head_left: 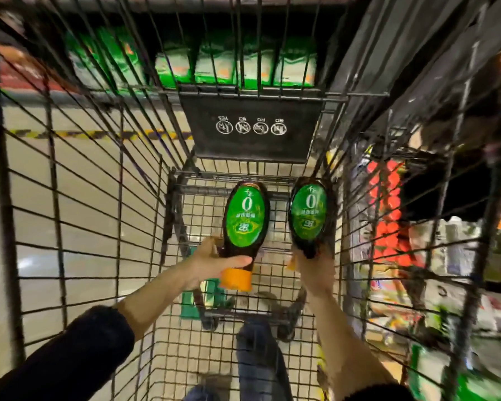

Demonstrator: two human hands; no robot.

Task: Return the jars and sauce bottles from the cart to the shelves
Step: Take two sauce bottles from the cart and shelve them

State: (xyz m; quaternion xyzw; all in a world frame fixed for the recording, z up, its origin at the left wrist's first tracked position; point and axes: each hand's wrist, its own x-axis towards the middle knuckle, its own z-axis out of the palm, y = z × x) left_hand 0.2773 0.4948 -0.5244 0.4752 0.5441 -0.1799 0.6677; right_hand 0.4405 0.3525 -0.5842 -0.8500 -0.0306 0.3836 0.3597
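Nearest, the left hand is gripping the left bottle by its neck above the orange cap, while the right hand is gripping the right bottle likewise; both are pointing away, low inside the cart, green labels up, a black panel beyond.

Pretty clearly a supermarket: a wire shopping cart is seen from inside, with stocked shelves and green packs lined up around it.
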